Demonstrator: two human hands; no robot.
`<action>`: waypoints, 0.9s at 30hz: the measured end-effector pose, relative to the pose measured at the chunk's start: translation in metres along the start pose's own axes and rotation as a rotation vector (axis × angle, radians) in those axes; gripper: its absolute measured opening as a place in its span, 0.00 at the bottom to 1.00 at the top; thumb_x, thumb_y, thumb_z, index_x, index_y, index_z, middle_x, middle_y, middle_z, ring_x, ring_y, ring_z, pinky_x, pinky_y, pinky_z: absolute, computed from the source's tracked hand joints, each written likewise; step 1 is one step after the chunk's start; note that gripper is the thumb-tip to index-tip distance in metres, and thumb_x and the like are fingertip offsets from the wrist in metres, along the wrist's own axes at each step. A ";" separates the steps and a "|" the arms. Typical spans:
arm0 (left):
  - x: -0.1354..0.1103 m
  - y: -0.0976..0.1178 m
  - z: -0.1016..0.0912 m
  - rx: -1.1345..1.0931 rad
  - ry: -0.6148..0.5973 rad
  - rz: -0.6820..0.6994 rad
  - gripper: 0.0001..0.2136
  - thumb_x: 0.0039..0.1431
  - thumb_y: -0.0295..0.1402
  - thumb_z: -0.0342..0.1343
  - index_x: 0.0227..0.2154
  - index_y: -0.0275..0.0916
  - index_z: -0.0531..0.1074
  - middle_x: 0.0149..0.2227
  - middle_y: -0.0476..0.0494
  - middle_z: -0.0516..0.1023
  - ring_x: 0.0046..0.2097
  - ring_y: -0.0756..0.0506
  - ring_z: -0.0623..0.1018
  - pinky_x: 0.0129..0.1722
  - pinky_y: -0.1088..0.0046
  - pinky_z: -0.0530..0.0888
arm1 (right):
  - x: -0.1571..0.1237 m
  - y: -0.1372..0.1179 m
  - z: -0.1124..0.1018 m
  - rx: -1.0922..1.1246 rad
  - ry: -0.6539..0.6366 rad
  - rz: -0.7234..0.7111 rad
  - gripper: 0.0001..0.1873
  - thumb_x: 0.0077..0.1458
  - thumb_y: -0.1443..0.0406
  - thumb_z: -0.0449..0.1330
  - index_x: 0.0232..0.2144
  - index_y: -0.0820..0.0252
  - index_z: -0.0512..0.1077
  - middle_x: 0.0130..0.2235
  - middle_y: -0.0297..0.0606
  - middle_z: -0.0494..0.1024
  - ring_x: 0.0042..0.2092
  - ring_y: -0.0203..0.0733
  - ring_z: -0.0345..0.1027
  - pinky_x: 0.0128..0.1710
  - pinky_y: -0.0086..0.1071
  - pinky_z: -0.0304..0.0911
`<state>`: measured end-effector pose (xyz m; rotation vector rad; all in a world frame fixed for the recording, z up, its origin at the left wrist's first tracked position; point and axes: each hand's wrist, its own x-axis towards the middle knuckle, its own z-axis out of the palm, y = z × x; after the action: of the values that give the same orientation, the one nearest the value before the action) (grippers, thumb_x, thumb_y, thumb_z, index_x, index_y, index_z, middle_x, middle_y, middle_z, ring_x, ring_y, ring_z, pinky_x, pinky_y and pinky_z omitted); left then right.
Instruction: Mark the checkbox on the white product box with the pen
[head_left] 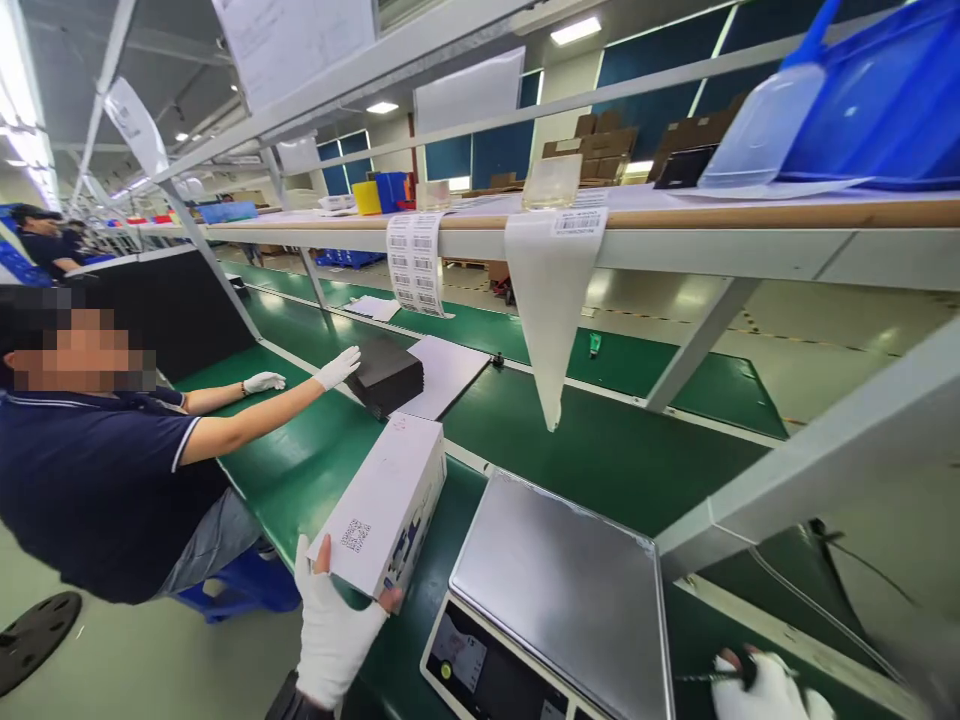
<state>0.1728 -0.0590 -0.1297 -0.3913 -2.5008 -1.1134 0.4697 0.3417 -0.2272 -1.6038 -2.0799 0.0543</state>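
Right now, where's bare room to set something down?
The scale's plate is bare; so is the green belt beyond it, between white board and grey post. It's crowded where your left hand grips the white box, near the black stack.

A closed, oblong white box [386, 490], QR code [355, 535] uppermost, points away beside the silver-topped scale [562, 590].

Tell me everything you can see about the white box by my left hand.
The white box is long and rectangular, apparently cardboard, and looks closed. Its top face carries a black QR code towards the near end and faint reddish marks at the far end; dark graphics cover the side facing the scale. Your gloved left hand grips the near end. It is over the green bench; whether that end is lifted isn't clear.
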 end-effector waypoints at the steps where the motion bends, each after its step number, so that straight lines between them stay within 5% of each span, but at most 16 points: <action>1: 0.004 -0.001 0.006 -0.040 0.025 -0.017 0.52 0.42 0.48 0.68 0.67 0.43 0.45 0.70 0.28 0.45 0.71 0.26 0.54 0.67 0.40 0.59 | 0.000 -0.003 -0.003 0.007 0.007 0.022 0.12 0.52 0.52 0.49 0.25 0.48 0.66 0.31 0.51 0.70 0.43 0.70 0.66 0.39 0.60 0.63; 5: 0.049 0.009 0.013 -0.351 0.021 -0.205 0.46 0.39 0.47 0.69 0.61 0.45 0.55 0.62 0.33 0.63 0.61 0.31 0.70 0.62 0.43 0.68 | -0.001 -0.014 -0.025 0.015 -0.052 -0.002 0.17 0.57 0.55 0.47 0.30 0.54 0.73 0.33 0.56 0.72 0.43 0.70 0.66 0.41 0.60 0.63; 8: 0.081 0.026 -0.006 -0.580 0.023 -0.328 0.44 0.36 0.46 0.71 0.57 0.43 0.58 0.57 0.37 0.68 0.56 0.34 0.74 0.61 0.43 0.69 | -0.002 -0.015 -0.034 -0.041 -0.082 -0.048 0.18 0.59 0.59 0.48 0.35 0.60 0.77 0.35 0.57 0.74 0.42 0.68 0.65 0.41 0.57 0.64; 10: 0.091 0.037 -0.026 -0.604 0.020 -0.281 0.45 0.33 0.45 0.73 0.56 0.43 0.60 0.55 0.39 0.69 0.56 0.34 0.74 0.63 0.41 0.66 | -0.002 -0.013 -0.035 -0.099 -0.086 -0.068 0.18 0.60 0.61 0.49 0.38 0.63 0.77 0.36 0.57 0.75 0.43 0.67 0.65 0.42 0.55 0.64; 14: 0.080 0.060 -0.052 -0.488 -0.091 -0.006 0.46 0.26 0.43 0.74 0.54 0.45 0.63 0.52 0.40 0.69 0.56 0.30 0.72 0.65 0.35 0.60 | -0.004 -0.010 -0.026 -0.181 -0.065 -0.078 0.16 0.60 0.64 0.51 0.42 0.65 0.77 0.39 0.55 0.76 0.45 0.63 0.66 0.45 0.51 0.62; 19: 0.037 0.103 -0.035 -0.367 -0.341 0.148 0.51 0.32 0.50 0.73 0.61 0.51 0.56 0.61 0.37 0.61 0.58 0.28 0.70 0.61 0.36 0.68 | -0.005 -0.009 -0.020 -0.193 -0.041 -0.091 0.15 0.61 0.65 0.51 0.42 0.65 0.75 0.41 0.54 0.76 0.47 0.62 0.64 0.46 0.50 0.61; 23: 0.022 0.130 -0.026 -0.672 -0.570 0.036 0.53 0.45 0.62 0.63 0.68 0.50 0.45 0.60 0.34 0.69 0.57 0.30 0.75 0.58 0.41 0.72 | -0.009 -0.011 -0.024 -0.124 -0.089 -0.032 0.16 0.60 0.64 0.51 0.43 0.65 0.74 0.41 0.54 0.74 0.47 0.60 0.63 0.49 0.47 0.59; 27: 0.029 0.097 0.003 -0.715 -0.706 -0.250 0.37 0.58 0.61 0.51 0.61 0.38 0.62 0.41 0.38 0.81 0.38 0.38 0.82 0.41 0.56 0.80 | -0.022 -0.007 -0.024 0.067 -0.104 0.048 0.18 0.59 0.61 0.50 0.44 0.66 0.73 0.44 0.54 0.72 0.47 0.59 0.63 0.52 0.47 0.58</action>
<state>0.1845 0.0089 -0.0553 -0.7867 -2.6593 -2.3120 0.4769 0.3134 -0.2120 -1.6413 -2.0940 0.2264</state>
